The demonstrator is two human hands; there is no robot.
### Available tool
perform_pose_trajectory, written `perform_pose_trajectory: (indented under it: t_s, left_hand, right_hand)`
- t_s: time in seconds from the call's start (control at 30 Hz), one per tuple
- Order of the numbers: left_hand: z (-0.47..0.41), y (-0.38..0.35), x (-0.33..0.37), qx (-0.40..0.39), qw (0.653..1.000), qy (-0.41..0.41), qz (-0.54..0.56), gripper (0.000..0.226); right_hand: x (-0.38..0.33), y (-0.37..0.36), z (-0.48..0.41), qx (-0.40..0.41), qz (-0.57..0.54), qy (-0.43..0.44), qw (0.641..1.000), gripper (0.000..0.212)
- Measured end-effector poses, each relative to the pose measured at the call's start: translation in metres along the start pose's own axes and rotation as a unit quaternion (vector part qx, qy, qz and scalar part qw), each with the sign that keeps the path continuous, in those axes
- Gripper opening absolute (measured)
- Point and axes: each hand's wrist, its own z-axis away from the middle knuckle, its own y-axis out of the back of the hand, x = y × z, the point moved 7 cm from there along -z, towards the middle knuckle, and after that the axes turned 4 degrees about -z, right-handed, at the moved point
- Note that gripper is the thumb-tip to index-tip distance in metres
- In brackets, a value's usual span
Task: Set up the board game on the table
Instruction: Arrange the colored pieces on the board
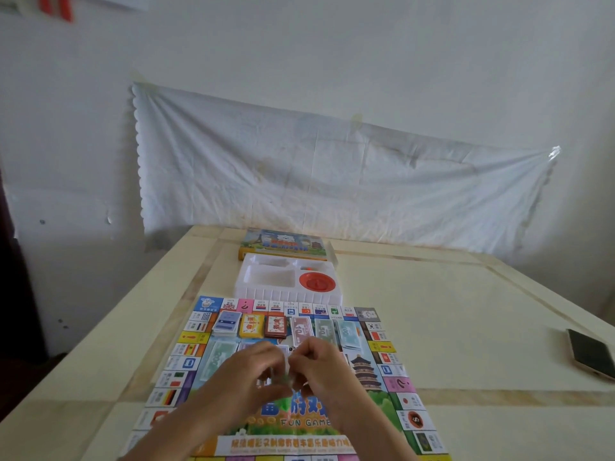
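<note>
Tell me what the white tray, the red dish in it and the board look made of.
White tray: thin moulded plastic, slightly glossy; formed compartments, ribbed front wall. Red dish: probably plastic; even colour, smooth sheen. Board: printed paper or thin card, likely coated; lies flat, faint glare. Thickness can't be told.

Glossy paper game board [392, 390], white plastic tray [266, 287], creased cloth [332, 181] behind.

2 bare forearms, bare left hand [252, 369] and right hand [321, 364].
</note>
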Motion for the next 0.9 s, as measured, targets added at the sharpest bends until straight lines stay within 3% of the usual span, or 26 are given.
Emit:
perform_pose_trajectory:
  t_s: [0.2, 0.3, 0.47, 0.57, 0.63, 0.73, 0.8, 0.9]
  left_hand:
    - [0.003, 0.008, 0.000, 0.085, 0.988, 0.050, 0.116, 0.036]
    - [0.005, 0.012, 0.006, 0.132, 0.981, 0.067, 0.124, 0.026]
    - [0.012, 0.028, -0.004, 0.203, 0.953, 0.114, 0.192, 0.027]
    - [0.019, 0.031, -0.009, 0.239, 0.917, 0.147, 0.284, 0.023]
    - [0.023, 0.028, -0.011, 0.240, 0.884, 0.159, 0.368, 0.020]
    - [0.032, 0.016, -0.020, 0.222, 0.849, 0.170, 0.448, 0.021]
    - [0.043, 0.011, -0.029, 0.193, 0.867, 0.184, 0.420, 0.020]
    - [0.061, 0.009, -0.048, 0.143, 0.904, 0.235, 0.328, 0.020]
  right_hand:
    - [-0.003, 0.004, -0.001, 0.033, -0.027, -0.001, 0.999, 0.012]
    - [-0.004, 0.003, -0.002, 0.032, -0.062, 0.003, 0.998, 0.010]
    - [0.001, 0.008, -0.003, 0.051, -0.152, 0.036, 0.986, 0.010]
    - [0.014, -0.005, 0.001, -0.023, -0.221, 0.018, 0.975, 0.029]
    - [0.021, -0.021, 0.007, -0.094, -0.316, -0.034, 0.943, 0.047]
    - [0.026, -0.033, 0.012, -0.120, -0.374, -0.075, 0.916, 0.040]
    - [0.027, -0.034, 0.010, -0.107, -0.358, -0.076, 0.924, 0.027]
    - [0.026, -0.026, 0.006, -0.068, -0.195, -0.039, 0.978, 0.029]
